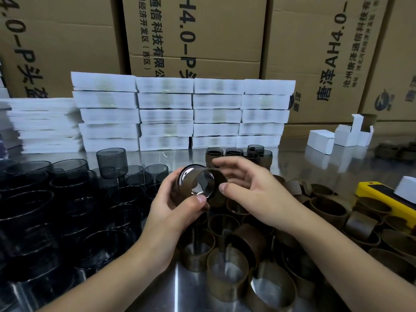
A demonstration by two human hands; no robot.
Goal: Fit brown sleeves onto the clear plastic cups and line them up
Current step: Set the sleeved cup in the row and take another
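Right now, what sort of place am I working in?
Probably a packing bench in a warehouse or small factory: printed cardboard cartons stacked behind, rows of white boxes on a steel table, and heaps of clear cups and brown sleeves.

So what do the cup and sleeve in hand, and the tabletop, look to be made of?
The cup looks like clear glossy plastic: you see through it and its base glints. The sleeve is matte brown and thin, curled into a band, probably paper or card, perhaps film. The tabletop looks like brushed steel: it mirrors the white boxes.
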